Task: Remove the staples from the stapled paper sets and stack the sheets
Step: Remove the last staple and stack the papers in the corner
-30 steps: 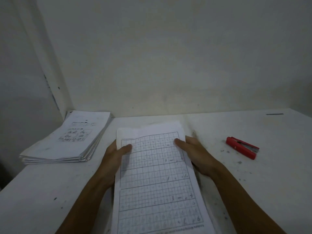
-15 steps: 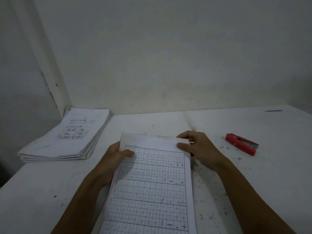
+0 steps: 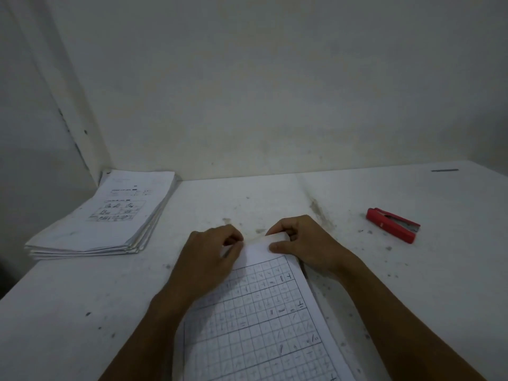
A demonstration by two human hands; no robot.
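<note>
The white, speckled table stands against a pale wall and carries all items. A thick stack of white printed sheets lies at the far left corner of the table, well apart from the hands. The white paper set with a printed grid of handwritten marks lies flat at the near centre, its long side running away from the person. The left hand rests on the upper left part of this set, fingers curled and pinching its top edge. The right hand grips the top right corner, thumb on top, and lifts that corner slightly. The two hands are near each other, not touching. A red staple remover lies on the table to the right, untouched.
</note>
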